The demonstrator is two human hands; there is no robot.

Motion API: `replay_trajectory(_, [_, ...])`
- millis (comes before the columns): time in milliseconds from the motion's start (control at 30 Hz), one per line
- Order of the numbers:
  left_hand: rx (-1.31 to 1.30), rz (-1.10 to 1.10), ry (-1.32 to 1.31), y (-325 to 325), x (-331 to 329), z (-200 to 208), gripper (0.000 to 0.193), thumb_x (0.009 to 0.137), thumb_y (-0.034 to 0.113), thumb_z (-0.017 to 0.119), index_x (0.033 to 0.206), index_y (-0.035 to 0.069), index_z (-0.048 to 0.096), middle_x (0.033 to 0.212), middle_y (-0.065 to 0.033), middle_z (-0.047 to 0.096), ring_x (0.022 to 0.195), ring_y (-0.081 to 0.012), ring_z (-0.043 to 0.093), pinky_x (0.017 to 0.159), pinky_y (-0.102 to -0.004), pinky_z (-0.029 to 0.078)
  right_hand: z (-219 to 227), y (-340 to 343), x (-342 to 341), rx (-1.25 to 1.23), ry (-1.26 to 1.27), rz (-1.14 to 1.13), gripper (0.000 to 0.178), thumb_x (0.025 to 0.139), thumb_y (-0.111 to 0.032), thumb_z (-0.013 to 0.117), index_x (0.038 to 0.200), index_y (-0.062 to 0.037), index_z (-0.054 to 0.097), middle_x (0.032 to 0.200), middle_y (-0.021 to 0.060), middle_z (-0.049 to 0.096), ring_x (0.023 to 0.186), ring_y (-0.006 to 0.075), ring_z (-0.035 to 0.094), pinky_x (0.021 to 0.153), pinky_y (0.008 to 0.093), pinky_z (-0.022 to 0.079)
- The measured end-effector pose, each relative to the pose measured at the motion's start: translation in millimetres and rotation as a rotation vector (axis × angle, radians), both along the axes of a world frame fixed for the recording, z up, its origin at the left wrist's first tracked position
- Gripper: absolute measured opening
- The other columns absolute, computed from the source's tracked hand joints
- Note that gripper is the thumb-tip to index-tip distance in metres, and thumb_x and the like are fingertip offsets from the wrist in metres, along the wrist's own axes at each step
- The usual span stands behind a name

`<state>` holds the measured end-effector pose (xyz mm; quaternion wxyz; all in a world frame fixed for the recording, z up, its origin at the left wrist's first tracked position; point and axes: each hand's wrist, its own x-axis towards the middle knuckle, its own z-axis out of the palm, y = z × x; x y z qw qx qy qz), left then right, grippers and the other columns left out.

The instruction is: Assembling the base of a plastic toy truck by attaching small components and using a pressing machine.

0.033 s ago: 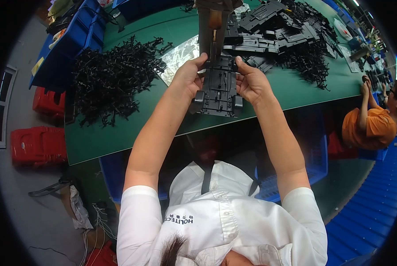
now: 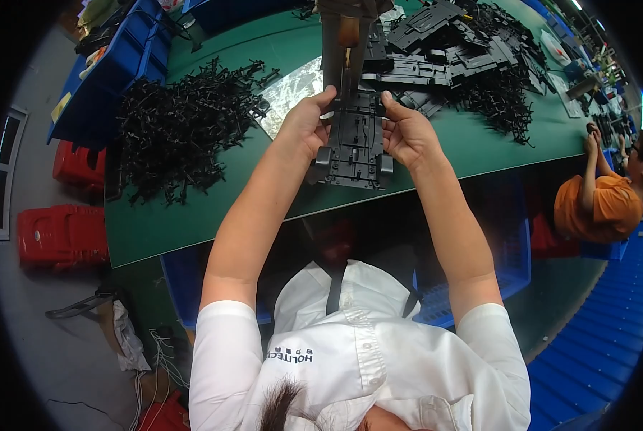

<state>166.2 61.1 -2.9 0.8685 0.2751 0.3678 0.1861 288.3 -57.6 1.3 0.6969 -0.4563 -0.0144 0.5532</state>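
Both my hands hold a black moulded plastic chassis plate [image 2: 351, 147] by its two long sides, beyond the table's near edge at its lower end. My left hand [image 2: 309, 123] grips the left edge, thumb on top and fingers curled beneath. On the right edge, my right hand [image 2: 407, 133] does the same. The plate's far end lies under a bench machine [image 2: 347, 43] with a metal column and a slim vertical tip. That machine hides part of the plate's far end, so whether the tip touches it I cannot tell.
On the green table [image 2: 264, 194], a heap of small black plastic parts [image 2: 185, 129] lies left. Stacked black plates [image 2: 443, 57] and more small parts [image 2: 497, 108] lie right. Blue bins [image 2: 109, 79] stand far left. Another person in orange [image 2: 600, 205] sits at right.
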Motion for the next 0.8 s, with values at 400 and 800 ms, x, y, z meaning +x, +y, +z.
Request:
replay_trajectory(400, [-0.027, -0.074, -0.029, 10.4, 4.1, -16.0, 0.020, 0.087, 0.023, 0.054, 0.092, 0.004, 0.058, 0.083, -0.0060, 0.060, 0.065, -0.0144, 0.059, 0.052, -0.0266, 0.056, 6.3, 1.1, -3.6, -0.042, -0.053, -0.016, 0.023, 0.085, -0.026, 0.061, 0.085, -0.0046, 0.054, 0.073, 0.0056, 0.060, 0.059, 0.0123, 0.058, 0.049, 0.0250, 0.052])
replay_trajectory(800, [-0.004, -0.110, -0.004, 6.7, 2.7, -9.4, 0.025, 0.088, 0.026, 0.053, 0.094, 0.002, 0.058, 0.084, -0.0075, 0.061, 0.065, -0.0148, 0.060, 0.051, -0.0288, 0.056, 12.6, -0.6, -8.4, -0.060, -0.083, -0.040, 0.021, 0.083, -0.026, 0.064, 0.080, -0.0065, 0.055, 0.070, 0.0016, 0.057, 0.061, 0.0109, 0.057, 0.052, 0.0222, 0.049])
